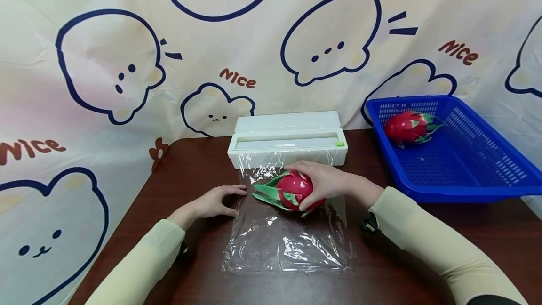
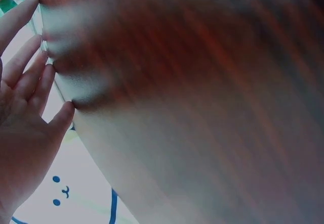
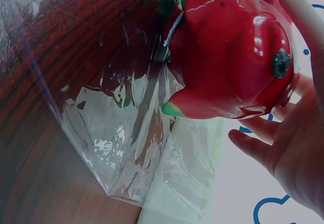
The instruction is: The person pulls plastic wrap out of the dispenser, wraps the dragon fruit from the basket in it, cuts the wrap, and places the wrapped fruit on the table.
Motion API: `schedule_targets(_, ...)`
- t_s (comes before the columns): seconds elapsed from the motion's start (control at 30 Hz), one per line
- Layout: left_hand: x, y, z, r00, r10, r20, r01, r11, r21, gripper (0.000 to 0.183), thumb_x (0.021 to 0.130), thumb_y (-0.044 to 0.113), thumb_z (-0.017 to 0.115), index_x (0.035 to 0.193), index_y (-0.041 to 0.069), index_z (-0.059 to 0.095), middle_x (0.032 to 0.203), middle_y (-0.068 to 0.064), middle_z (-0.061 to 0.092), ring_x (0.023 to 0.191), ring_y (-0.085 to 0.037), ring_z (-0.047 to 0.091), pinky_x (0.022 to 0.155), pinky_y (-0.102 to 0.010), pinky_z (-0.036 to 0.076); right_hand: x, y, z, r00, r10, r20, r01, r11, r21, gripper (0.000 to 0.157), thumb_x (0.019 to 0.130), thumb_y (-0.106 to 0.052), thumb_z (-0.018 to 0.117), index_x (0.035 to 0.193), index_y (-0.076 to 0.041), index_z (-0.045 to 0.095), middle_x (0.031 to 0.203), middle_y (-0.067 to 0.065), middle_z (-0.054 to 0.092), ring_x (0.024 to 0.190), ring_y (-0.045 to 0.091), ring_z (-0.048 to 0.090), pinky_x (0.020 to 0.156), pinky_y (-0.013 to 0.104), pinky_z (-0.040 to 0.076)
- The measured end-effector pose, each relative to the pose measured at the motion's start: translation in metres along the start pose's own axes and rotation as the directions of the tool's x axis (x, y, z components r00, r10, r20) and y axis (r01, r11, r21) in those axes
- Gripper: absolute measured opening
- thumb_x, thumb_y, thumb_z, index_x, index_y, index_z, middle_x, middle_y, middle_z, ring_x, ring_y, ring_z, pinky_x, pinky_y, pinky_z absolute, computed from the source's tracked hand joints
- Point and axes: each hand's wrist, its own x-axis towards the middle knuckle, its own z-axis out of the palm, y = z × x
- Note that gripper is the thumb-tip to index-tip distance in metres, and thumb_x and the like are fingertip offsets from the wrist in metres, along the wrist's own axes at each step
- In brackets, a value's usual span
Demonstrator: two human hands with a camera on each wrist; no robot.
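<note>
A red dragon fruit with green leaf tips lies on a sheet of clear plastic wrap, its leaves toward the left. My right hand grips it from the right, thumb on the near side and fingers over the far side. The right wrist view shows the fruit's dark-spotted end close to the palm. At the wrap's left edge, my left hand rests with fingers spread and fingertips touching down. Behind the fruit stands a white wrap dispenser, from whose front the sheet extends.
A blue plastic basket sits at the back right, holding another dragon fruit. The dark wooden table meets a printed cloth backdrop behind the dispenser. A green slider shows on the dispenser's right end.
</note>
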Motion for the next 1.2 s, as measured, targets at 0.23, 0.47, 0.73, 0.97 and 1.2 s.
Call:
schedule_targets(0.23, 0.000, 0.000, -0.001, 1.000, 0.000, 0.000, 0.000, 1.000, 0.009, 0.055, 0.080, 0.019, 0.081, 0.130, 0.007, 0.061, 0.145, -0.012, 0.046, 0.135, -0.034, 0.038, 0.106, -0.053, 0.031, -0.005, 0.002, -0.007, 1.000, 0.004, -0.016, -0.004, 1.000, 0.029, 0.097, 0.067, -0.047, 0.087, 0.147, -0.021, 0.039, 0.138, 0.003, 0.047, 0.120, 0.023, 0.048, 0.090, 0.041, 0.049)
schedule_targets(0.47, 0.000, -0.002, -0.001, 1.000, 0.012, 0.004, -0.012, 1.000, 0.008, 0.052, 0.082, 0.020, 0.079, 0.130, 0.008, 0.061, 0.144, -0.011, 0.048, 0.134, -0.033, 0.039, 0.106, -0.052, 0.032, -0.021, 0.006, -0.015, 0.997, 0.002, -0.076, 0.002, 0.998, 0.062, 0.093, 0.069, -0.045, 0.087, 0.145, -0.014, 0.042, 0.142, 0.006, 0.045, 0.128, 0.027, 0.043, 0.094, 0.045, 0.047)
schedule_targets(0.73, -0.005, -0.004, -0.005, 0.999, -0.005, -0.039, 0.002, 0.997, -0.071, 0.054, 0.082, 0.022, 0.080, 0.130, 0.008, 0.062, 0.140, -0.009, 0.053, 0.130, -0.030, 0.044, 0.105, -0.050, 0.035, -0.052, 0.010, -0.024, 0.982, -0.006, -0.186, 0.021, 0.997, 0.080, 0.090, 0.069, -0.035, 0.089, 0.143, -0.010, 0.044, 0.142, 0.011, 0.044, 0.132, 0.031, 0.039, 0.099, 0.053, 0.041)
schedule_targets(0.97, -0.020, -0.005, -0.009, 0.997, -0.029, -0.074, 0.017, 0.987, -0.161, 0.052, 0.083, 0.013, 0.078, 0.131, 0.003, 0.060, 0.136, -0.011, 0.056, 0.128, -0.029, 0.048, 0.102, -0.049, 0.038, -0.080, 0.008, -0.021, 0.976, 0.001, -0.217, 0.018, 0.996, 0.087, 0.081, 0.069, -0.027, 0.090, 0.138, -0.014, 0.050, 0.138, 0.006, 0.049, 0.128, 0.029, 0.045, 0.099, 0.051, 0.042)
schedule_targets(1.2, -0.043, 0.019, -0.001, 0.997, -0.015, -0.082, -0.007, 0.967, -0.254, 0.048, 0.084, 0.010, 0.077, 0.129, 0.004, 0.061, 0.126, -0.010, 0.063, 0.118, -0.027, 0.056, 0.099, -0.049, 0.042, -0.105, 0.003, -0.008, 0.992, -0.048, -0.120, 0.065, 0.988, 0.139, 0.071, 0.076, -0.035, 0.084, 0.136, -0.015, 0.051, 0.129, -0.002, 0.054, 0.117, 0.025, 0.053, 0.095, 0.046, 0.046)
